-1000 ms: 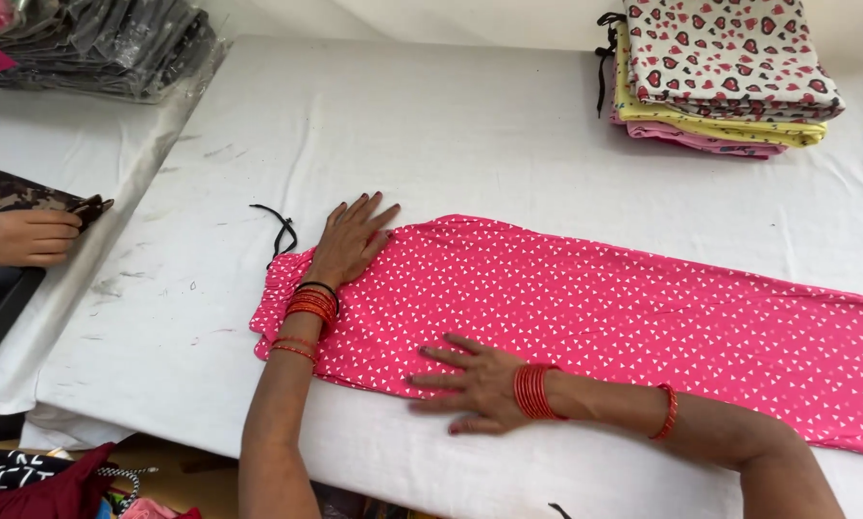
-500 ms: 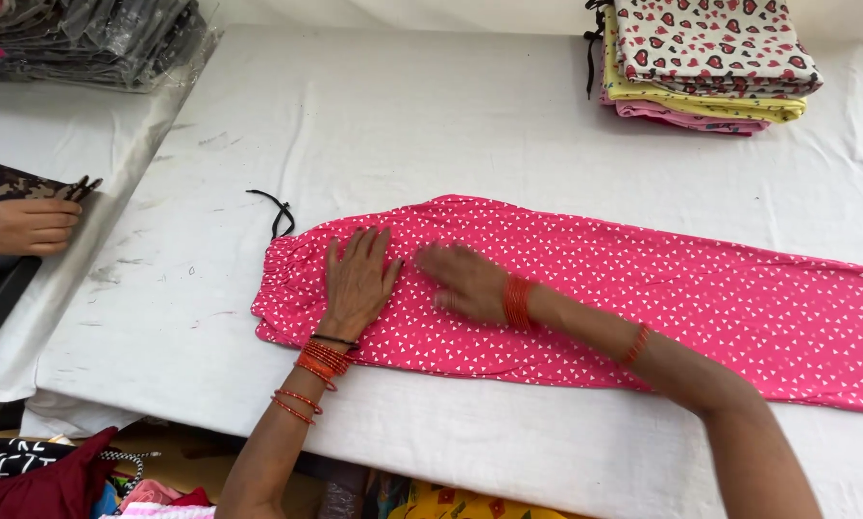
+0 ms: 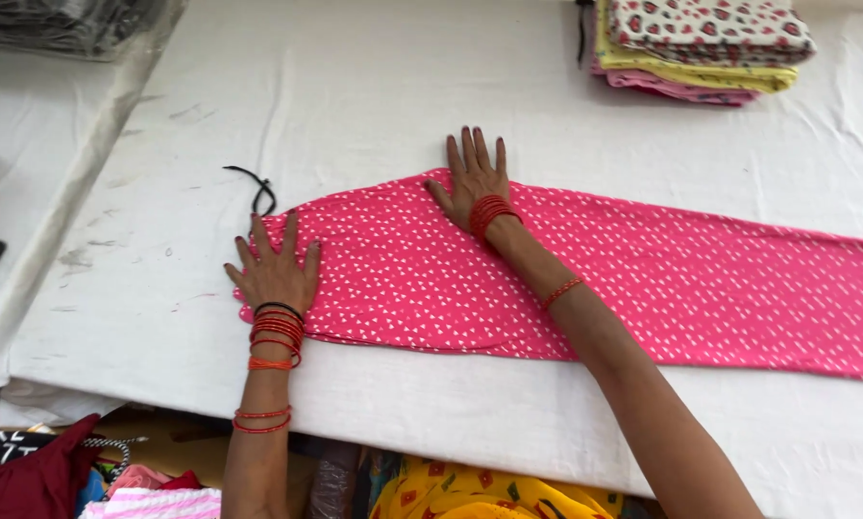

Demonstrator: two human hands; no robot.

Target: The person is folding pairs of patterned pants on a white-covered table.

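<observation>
Both the left hand (image 3: 276, 274) and right hand (image 3: 473, 178) are pressing flat, fingers spread, grasping nothing, on the pink dotted garment (image 3: 643, 279), likely soft, light, best pinched at its edges.

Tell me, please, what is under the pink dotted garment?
The pink dotted garment lies on the white table cover; a black drawstring pokes out. Anything beneath is hidden.
</observation>
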